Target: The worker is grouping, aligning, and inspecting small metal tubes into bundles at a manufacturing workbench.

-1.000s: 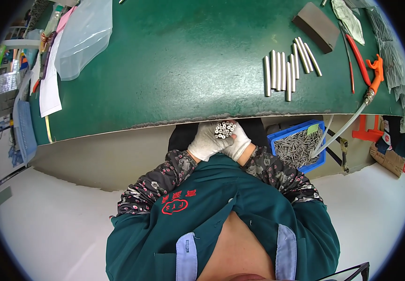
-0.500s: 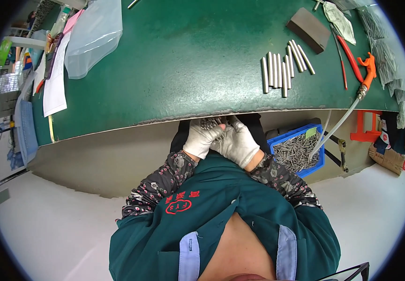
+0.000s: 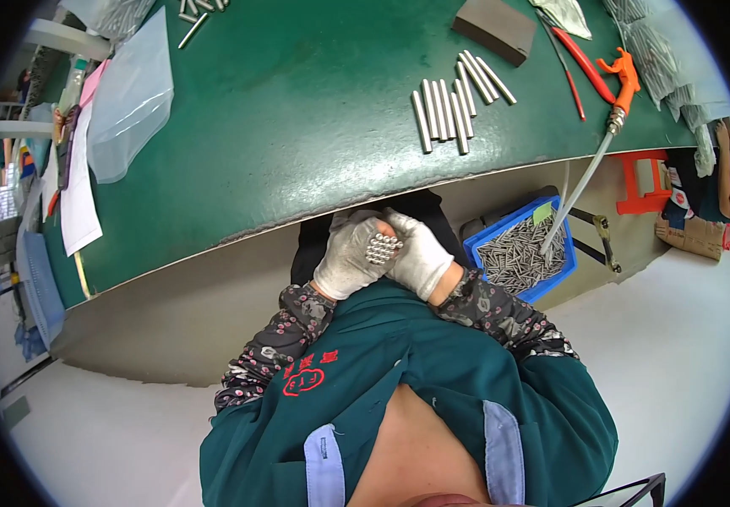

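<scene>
Just below the front edge of the green table, my two hands are close together in front of my lap, both in whitish work gloves with bare fingertips partly showing. Between them is a tight bundle of metal pins, its round ends turned up toward me. My left hand wraps round the bundle from the left. From the other side, my right hand closes against it; some of its fingers are hidden.
Several larger steel rods lie on the table near a dark block. Red-handled pliers and an orange air gun lie at right. A blue bin of metal pins stands below. Clear plastic sheeting lies at left.
The bundle has tipped so that its round ends now face me. My hands have shifted round it. The whole view has turned, so the table things appear farther left.
</scene>
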`<state>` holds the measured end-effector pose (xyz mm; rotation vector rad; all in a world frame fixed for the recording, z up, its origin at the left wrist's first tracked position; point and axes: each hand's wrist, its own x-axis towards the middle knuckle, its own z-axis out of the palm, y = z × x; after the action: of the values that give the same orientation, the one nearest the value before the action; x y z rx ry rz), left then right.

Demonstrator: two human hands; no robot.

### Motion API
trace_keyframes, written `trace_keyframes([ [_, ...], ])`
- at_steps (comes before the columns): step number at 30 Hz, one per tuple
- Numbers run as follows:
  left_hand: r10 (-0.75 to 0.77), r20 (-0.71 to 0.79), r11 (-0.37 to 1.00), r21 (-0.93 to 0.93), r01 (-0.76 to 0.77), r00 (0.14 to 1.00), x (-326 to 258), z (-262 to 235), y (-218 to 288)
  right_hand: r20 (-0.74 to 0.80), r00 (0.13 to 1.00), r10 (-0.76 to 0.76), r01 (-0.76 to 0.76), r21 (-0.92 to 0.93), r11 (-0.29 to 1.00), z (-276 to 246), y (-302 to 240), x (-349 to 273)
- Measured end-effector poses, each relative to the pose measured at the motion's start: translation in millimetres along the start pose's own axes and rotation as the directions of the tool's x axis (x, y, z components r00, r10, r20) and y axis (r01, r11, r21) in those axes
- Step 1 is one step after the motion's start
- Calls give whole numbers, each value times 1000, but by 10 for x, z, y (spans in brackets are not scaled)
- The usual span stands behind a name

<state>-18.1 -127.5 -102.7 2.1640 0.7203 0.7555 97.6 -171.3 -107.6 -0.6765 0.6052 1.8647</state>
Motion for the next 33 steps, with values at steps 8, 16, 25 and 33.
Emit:
trace_keyframes([
  [8, -520, 225, 507, -694, 510, 824, -275, 181, -293, 53, 998, 36, 33, -908, 418, -80, -379, -438],
  [16, -652, 278, 277, -778, 564, 705, -443, 225, -531, 508, 203, -837, 501, -788, -356, 747, -1610, -1855],
  [25, -664, 276, 377, -679, 630, 695, -450, 234, -510, 92, -8, -996, -534, -842, -74, 865, -2798, -1667],
  [33, -599, 339, 279, -761, 585, 726, -452, 200, -449, 387, 227, -894, 710, -693, -120, 412, -2614, -1925],
])
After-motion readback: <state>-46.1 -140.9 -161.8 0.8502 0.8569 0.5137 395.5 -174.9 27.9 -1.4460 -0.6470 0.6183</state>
